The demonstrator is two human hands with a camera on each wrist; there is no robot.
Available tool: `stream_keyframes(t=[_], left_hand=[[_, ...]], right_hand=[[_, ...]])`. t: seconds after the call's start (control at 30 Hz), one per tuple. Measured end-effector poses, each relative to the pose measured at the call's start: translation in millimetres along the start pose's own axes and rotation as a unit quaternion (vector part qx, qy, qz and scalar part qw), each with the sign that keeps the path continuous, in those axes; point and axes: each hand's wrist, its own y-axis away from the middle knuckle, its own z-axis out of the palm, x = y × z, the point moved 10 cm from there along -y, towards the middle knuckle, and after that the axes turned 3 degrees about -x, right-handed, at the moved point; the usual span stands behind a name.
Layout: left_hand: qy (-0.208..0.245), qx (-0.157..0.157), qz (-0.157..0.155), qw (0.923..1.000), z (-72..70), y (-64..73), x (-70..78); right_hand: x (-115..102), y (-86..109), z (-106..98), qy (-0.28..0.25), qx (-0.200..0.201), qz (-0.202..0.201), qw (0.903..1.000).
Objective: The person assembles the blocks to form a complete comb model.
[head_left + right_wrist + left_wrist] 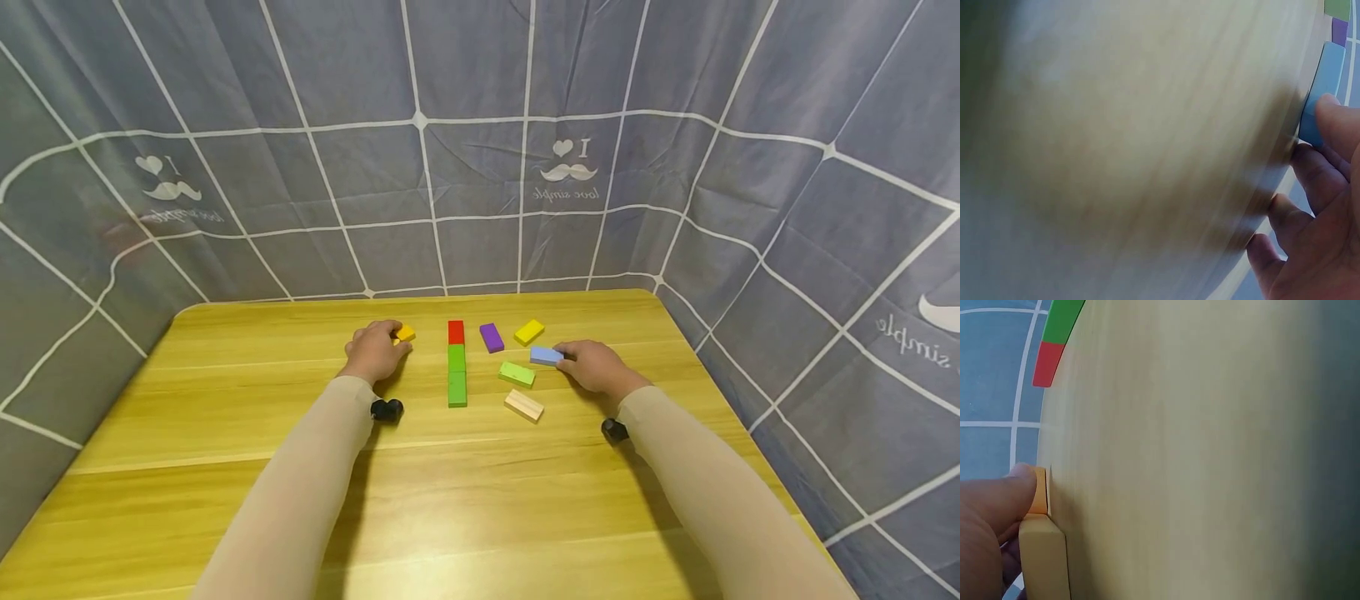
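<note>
My left hand (372, 350) is at the left of the group of blocks, thumb and fingers around an orange block (405, 332). In the left wrist view, the thumb presses that orange block (1040, 494), and a tan-looking block (1044, 556) lies end to end with it, nearer the wrist. On the other side, my right hand (594, 367) pinches the right end of a light blue block (546, 357). The right wrist view has the thumb on the blue block (1325, 78), with the other fingers bent close to the tabletop.
Between the hands, a red block (456, 332) and two green blocks (457, 375) form a straight row. Right of it lie a purple block (491, 337), a yellow block (529, 332), a lime block (517, 374) and a plain wooden block (523, 406). A grey curtain (480, 175) hangs behind the table (487, 517).
</note>
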Motion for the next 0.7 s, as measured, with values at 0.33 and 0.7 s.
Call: stream_keyframes(t=[0.33, 0.7], left_hand=[[0.013, 0.026, -0.015, 0.9995, 3.7, -2.5, -4.0], [0.041, 0.025, -0.015, 0.9987, 7.8, -0.6, -6.0]], right_hand=[[2.3, -1.1, 2.6, -0.005, -0.001, 0.004, 1.0000], [1.6, -0.9, 1.9, -0.001, -0.002, -0.001, 1.0000]])
